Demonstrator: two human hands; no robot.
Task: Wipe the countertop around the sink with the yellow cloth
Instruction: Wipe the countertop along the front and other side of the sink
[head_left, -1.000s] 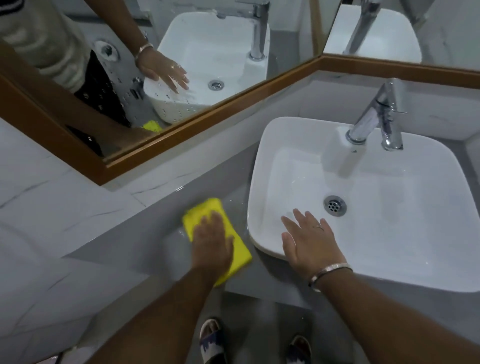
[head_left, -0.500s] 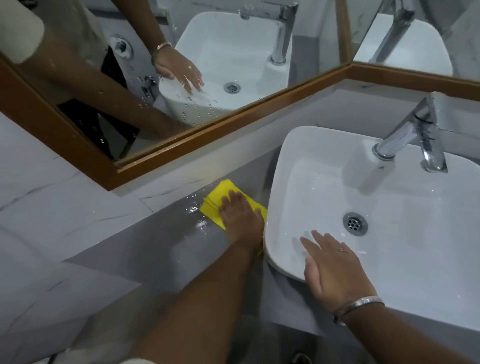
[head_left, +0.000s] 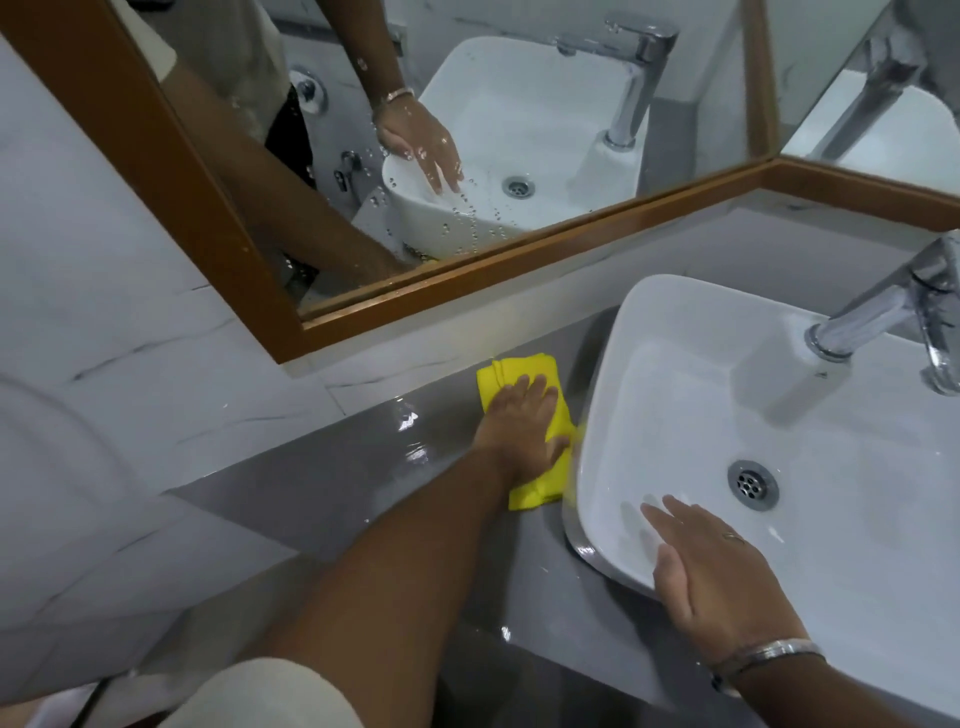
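Observation:
A folded yellow cloth lies flat on the wet grey countertop, just left of the white basin sink. My left hand presses down on the cloth with fingers spread, pointing toward the wall; the cloth's far end and near corner stick out around it. My right hand rests flat and open on the sink's near left rim, fingers reaching into the bowl. It wears a ring and a metal bangle.
A chrome tap stands at the back right of the sink, above the drain. A wood-framed mirror runs along the marble wall behind the counter. Water droplets glint on the counter left of the cloth.
My left hand has pushed the cloth away from me along the sink's left side toward the back wall. My right hand has stayed on the sink rim.

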